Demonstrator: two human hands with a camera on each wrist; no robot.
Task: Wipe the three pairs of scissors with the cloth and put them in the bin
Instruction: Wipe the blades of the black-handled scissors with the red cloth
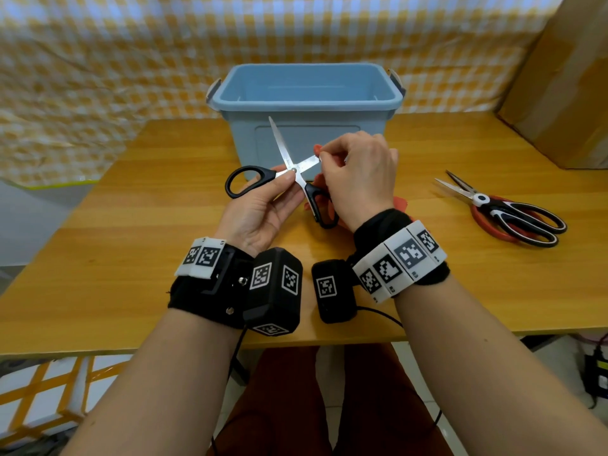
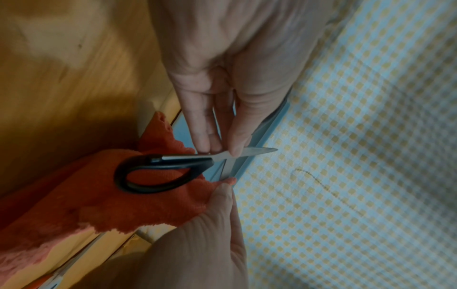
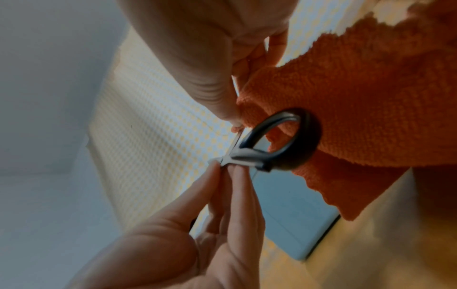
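Black-handled scissors [image 1: 293, 170] are held above the wooden table [image 1: 131, 258] with their blades spread wide. My left hand [image 1: 284, 176] pinches them at the pivot between thumb and fingers. My right hand [image 1: 324, 156] holds the orange cloth [image 1: 399, 202] and pinches the outer end of the lower blade with it. In the left wrist view the cloth [image 2: 99, 205] hangs behind the handle loop [image 2: 160, 176]. The right wrist view has the same cloth [image 3: 358, 97] bunched against a handle loop [image 3: 296, 146]. The blue bin [image 1: 306, 103] stands just behind the hands.
Two more pairs lie overlapping on the table at the right: a red-handled pair [image 1: 477, 215] and a black-and-white-handled pair [image 1: 533, 225]. A cardboard box [image 1: 566, 77] stands at the far right. A yellow checked sheet [image 1: 98, 60] hangs behind the table.
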